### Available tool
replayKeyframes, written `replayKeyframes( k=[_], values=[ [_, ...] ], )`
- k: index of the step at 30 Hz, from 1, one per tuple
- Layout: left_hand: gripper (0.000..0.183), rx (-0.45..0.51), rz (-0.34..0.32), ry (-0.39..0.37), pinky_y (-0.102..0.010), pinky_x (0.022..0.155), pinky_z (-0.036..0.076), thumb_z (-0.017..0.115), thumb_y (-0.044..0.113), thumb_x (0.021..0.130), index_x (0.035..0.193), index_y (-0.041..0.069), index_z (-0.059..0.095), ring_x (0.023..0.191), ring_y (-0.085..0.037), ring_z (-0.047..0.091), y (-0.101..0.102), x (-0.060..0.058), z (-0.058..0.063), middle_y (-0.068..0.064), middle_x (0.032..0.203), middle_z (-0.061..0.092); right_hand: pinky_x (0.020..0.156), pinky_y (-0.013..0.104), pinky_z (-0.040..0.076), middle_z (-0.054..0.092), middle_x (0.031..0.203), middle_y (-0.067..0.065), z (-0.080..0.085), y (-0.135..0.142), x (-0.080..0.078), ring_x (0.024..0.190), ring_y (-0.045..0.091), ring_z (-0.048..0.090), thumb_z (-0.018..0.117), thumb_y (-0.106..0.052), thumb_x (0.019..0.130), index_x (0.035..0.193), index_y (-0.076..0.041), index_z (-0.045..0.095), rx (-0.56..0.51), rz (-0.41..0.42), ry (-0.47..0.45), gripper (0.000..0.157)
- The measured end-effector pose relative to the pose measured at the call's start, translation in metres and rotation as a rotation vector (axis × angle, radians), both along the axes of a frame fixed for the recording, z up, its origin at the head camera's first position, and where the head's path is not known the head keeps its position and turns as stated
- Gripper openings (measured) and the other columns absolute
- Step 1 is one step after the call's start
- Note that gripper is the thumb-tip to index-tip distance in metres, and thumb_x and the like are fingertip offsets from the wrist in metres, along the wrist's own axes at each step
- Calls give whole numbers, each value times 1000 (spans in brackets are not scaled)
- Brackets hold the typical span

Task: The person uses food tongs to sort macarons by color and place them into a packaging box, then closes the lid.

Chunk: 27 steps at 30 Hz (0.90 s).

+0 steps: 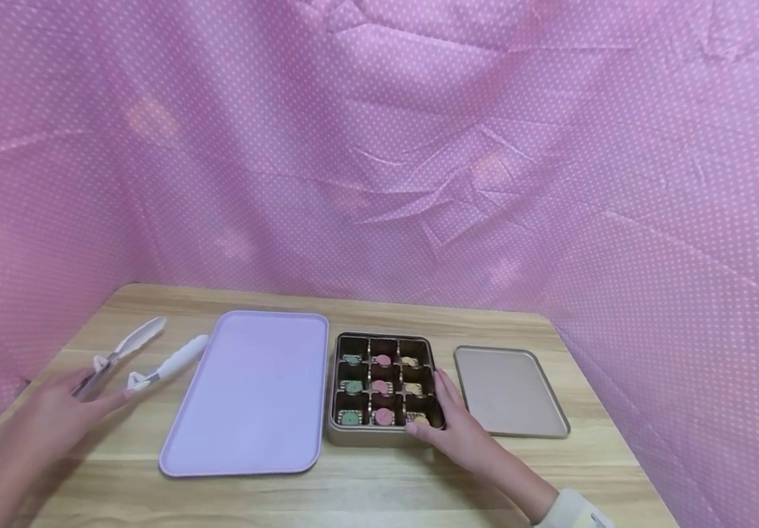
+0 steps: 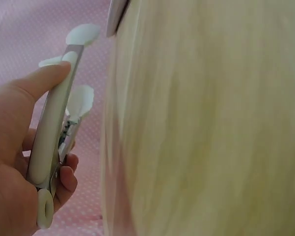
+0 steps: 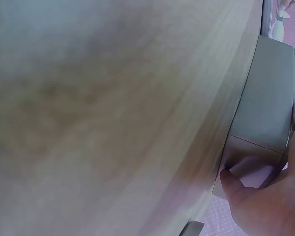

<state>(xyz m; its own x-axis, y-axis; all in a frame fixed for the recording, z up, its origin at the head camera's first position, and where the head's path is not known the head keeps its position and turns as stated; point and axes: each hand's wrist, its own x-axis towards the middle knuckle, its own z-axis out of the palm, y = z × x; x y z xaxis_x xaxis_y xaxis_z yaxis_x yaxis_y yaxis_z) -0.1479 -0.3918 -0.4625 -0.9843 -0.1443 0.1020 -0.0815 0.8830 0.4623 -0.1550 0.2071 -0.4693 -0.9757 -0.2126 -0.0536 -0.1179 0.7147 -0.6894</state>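
Observation:
At the left, my left hand [image 1: 52,422] holds a pair of kitchen tongs [image 1: 181,358] with white tips spread apart. In the left wrist view, the thumb lies along one arm of the tongs [image 2: 51,123] and the other fingers curl round behind. My right hand [image 1: 461,436] grips the right side of a metal tin [image 1: 369,438], its thumb over the near right corner. The tin stands uncovered, its dark divider [image 1: 369,378] split into several compartments. Small round pieces lie inside: green pieces [image 1: 351,417] on the left, pink pieces [image 1: 383,416] in the middle, yellow pieces [image 1: 412,389] on the right.
A lilac tray [image 1: 254,396] lies between the tongs and the tin. To the right of the tin lies a flat metal lid [image 1: 511,389]. Everything rests on a wooden table [image 1: 353,491], with a pink dotted cloth [image 1: 379,147] hanging behind and at both sides.

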Motion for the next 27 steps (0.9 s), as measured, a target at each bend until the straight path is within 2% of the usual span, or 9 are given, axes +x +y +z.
replayKeyframes(
  k=[4, 8, 14, 19, 27],
  values=[
    [95, -3, 6, -8, -69, 69, 43, 62, 69, 87, 147, -2, 45, 107, -63, 52, -7, -1, -5, -41, 136, 48, 121, 62, 20, -4, 171, 2, 1, 0, 0, 154, 38, 14, 70, -67, 82, 163, -19, 3, 1, -4, 2, 116],
    [99, 8, 23, -50, -65, 64, 44, 60, 74, 86, 149, 1, 42, 104, -63, 55, -10, -3, -12, -40, 136, 50, 121, 61, 21, -2, 171, 3, 1, -1, 0, 154, 38, 15, 71, -66, 82, 164, -18, 5, 1, -4, 11, 115],
    [100, -7, 13, -79, -65, 62, 43, 57, 76, 86, 150, 2, 40, 102, -63, 55, -12, -3, -14, -41, 137, 48, 121, 62, 21, -3, 171, 4, -1, -1, 0, 154, 38, 15, 71, -65, 83, 163, -17, 4, 1, -1, 11, 115],
    [91, -25, 12, -75, -54, 54, 44, 59, 76, 85, 137, 2, 54, 89, -53, 62, -10, -4, -15, -38, 122, 59, 120, 63, 21, -3, 171, 3, -2, 0, 0, 154, 39, 15, 71, -65, 83, 164, -18, 3, -3, 0, 14, 115],
    [103, -41, 47, -147, -64, 57, 42, 54, 81, 83, 145, -1, 44, 97, -65, 53, -3, -3, -12, -44, 130, 49, 120, 63, 20, -3, 171, 4, -1, 0, 1, 154, 39, 14, 71, -65, 83, 164, -19, 3, -2, -3, 14, 115]
  ],
)
